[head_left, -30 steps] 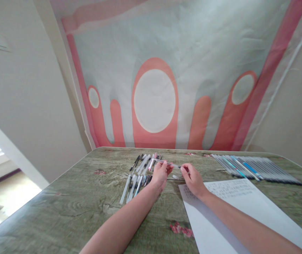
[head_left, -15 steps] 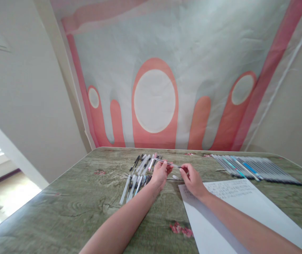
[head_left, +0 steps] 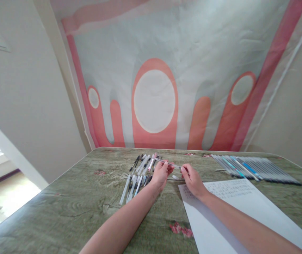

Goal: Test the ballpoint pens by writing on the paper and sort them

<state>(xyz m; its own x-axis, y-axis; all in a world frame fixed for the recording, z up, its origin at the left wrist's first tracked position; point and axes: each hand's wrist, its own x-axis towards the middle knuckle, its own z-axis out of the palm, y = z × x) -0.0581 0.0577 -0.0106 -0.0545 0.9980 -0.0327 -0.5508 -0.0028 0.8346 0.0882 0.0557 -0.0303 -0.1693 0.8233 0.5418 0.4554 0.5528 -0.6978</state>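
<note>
Between my two hands a slim clear pen (head_left: 174, 165) is held nearly level above the table. My left hand (head_left: 162, 173) pinches the barrel, with one end sticking out past the fingers to the left. My right hand (head_left: 191, 178) grips the other end between thumb and fingers; that tip is hidden. Below the pen, a small whitish pen cap (head_left: 176, 177) lies on the wood. Just left of my left hand are loose pens (head_left: 125, 190) in two groups, some with white caps, some dark, one pink. My right wrist is over the corner of a paper sheet.
A white sheet (head_left: 227, 218) with rows of handwriting lies at the front right. Behind it, a neat row of grey pens (head_left: 275, 171) includes a few blue and teal ones. A wood-patterned table (head_left: 61, 208) carries everything, with a printed backdrop (head_left: 154, 141) at its far edge.
Almost nothing differs. My right hand has shifted very slightly along the pen's end; both hands keep their hold.
</note>
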